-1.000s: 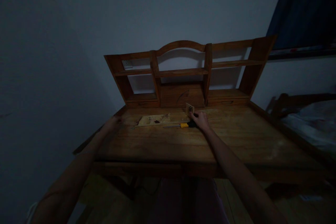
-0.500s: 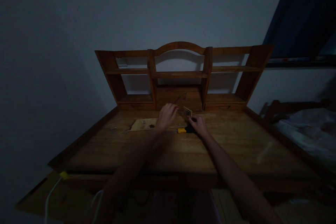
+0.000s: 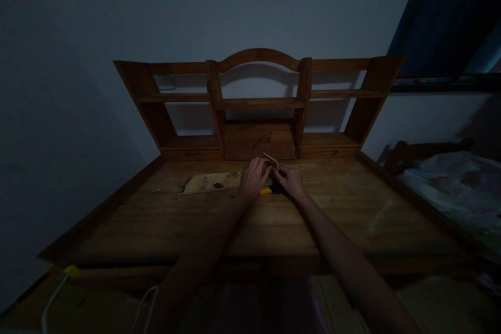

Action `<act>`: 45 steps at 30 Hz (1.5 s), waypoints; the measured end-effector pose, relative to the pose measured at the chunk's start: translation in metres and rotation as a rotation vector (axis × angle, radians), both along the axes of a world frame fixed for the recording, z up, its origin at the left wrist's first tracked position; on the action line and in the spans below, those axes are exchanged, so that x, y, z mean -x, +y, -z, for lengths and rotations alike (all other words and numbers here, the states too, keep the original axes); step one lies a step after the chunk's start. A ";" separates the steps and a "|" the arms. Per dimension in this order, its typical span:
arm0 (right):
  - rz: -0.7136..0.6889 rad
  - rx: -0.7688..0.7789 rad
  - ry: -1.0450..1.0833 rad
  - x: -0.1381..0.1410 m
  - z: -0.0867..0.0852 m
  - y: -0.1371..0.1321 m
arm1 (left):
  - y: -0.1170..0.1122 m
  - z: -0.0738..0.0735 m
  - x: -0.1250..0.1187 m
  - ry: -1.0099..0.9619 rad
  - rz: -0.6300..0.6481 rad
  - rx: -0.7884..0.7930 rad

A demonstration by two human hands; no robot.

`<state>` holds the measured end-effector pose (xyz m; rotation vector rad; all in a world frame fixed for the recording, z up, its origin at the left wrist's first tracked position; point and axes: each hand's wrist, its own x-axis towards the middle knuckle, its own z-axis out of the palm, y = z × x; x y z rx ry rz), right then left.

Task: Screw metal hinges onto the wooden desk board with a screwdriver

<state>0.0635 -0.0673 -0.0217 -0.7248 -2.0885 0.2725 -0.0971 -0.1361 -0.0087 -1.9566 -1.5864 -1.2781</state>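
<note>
In the dim head view both hands meet over the middle of the desk (image 3: 270,224). My right hand (image 3: 289,180) is closed on a small thin wooden piece (image 3: 271,158), which stands tilted up, with something small and dark at its inner side. The fingers of my left hand (image 3: 254,175) are bent in against the same piece from the left; what they pinch is too small and dark to make out. Beneath the hands lies a screwdriver (image 3: 266,190) with a yellow and black handle, partly covered. A flat pale wooden board (image 3: 209,182) with a dark spot lies left of my left hand.
Small metal bits (image 3: 155,191) lie on the desk's left side. A wooden shelf unit (image 3: 258,103) rises along the back edge. A yellow plug-like piece with a white cord (image 3: 71,271) hangs at the front left. To the right is a bed with pale bedding (image 3: 450,182).
My left hand has come down and right to meet the wooden piece at my right hand. The piece has turned and tilted. The whole view has shifted a little.
</note>
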 end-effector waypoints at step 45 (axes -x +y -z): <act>-0.017 -0.017 -0.091 0.000 -0.005 -0.005 | -0.003 -0.003 -0.004 -0.123 0.014 0.018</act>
